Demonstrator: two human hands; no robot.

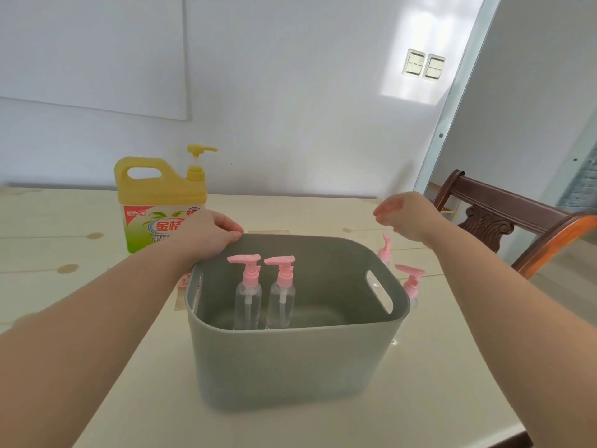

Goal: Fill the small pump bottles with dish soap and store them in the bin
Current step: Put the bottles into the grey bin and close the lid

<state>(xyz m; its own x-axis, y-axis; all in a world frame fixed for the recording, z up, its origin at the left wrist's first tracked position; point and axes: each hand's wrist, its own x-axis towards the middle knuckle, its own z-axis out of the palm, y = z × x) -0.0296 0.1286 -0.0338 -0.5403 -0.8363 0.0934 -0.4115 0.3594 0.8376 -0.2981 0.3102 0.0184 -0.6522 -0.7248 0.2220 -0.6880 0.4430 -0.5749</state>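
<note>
My left hand (206, 236) curls over the far rim of the grey bin (290, 367), likely to steady it, with two pump bottles (247, 295) inside just below, while my right hand (403, 218), loosely curled and empty, hovers over two unstored bottles (412, 282); the dish soap jug (155, 195) stands beyond my left.

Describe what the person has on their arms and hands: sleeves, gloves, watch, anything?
Both are bare. The left hand and right hand wear no gloves, and the forearms show no sleeves, watch or bracelet up to the picture's edge. No ring shows on the fingers in view; some fingers are hidden.
</note>
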